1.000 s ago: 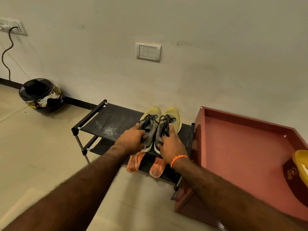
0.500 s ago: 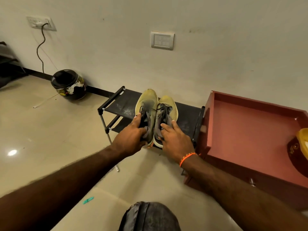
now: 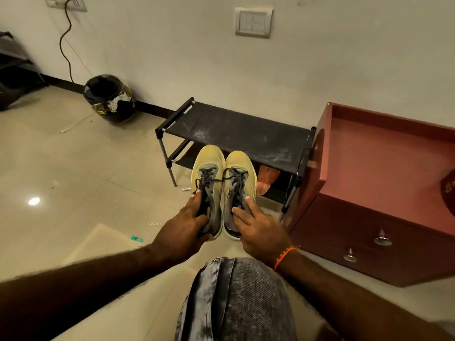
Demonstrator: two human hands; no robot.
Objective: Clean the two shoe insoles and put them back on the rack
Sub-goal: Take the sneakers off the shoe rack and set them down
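Orange insole (image 3: 267,179) on black rack's (image 3: 236,130) lower shelf

Bare forearms, no sleeves; thin orange thread band (image 3: 285,257) on right wrist; faded grey denim trouser knee (image 3: 236,301) near centre.

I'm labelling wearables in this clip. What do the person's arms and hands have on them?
Both forearms are bare, with no sleeves showing. The right hand has an orange thread band around the wrist. The left hand wears nothing visible: no watch, ring or glove. A knee in grey denim shows between the arms.
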